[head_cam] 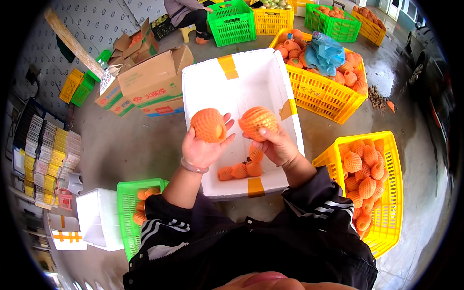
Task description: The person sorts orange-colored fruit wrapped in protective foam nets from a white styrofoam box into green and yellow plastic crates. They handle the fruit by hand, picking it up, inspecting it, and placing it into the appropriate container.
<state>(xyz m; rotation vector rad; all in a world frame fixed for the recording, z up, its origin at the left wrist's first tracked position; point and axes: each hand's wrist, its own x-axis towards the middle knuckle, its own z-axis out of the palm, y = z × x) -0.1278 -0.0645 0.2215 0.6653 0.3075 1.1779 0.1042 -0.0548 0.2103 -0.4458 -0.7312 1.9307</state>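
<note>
On the upturned palm of my left hand (206, 148) rests a round fruit in an orange foam net (207, 125), its fingers spread along one side. My right hand (273, 146) grips a second netted fruit (259, 122) from below, thumb across its side. Both are held over a white foam box (232, 90) with brown tape on its walls. Inside, several netted fruits (239, 170) lie along the near end, partly below my right hand.
To the right stand a yellow crate (393, 203) of netted fruit and another yellow crate (319, 90) topped by a blue plastic bag (324, 54). A green crate (127, 217) is at my left. Cardboard boxes (152, 79) stand beyond. A person (188, 14) sits near a green crate (232, 23).
</note>
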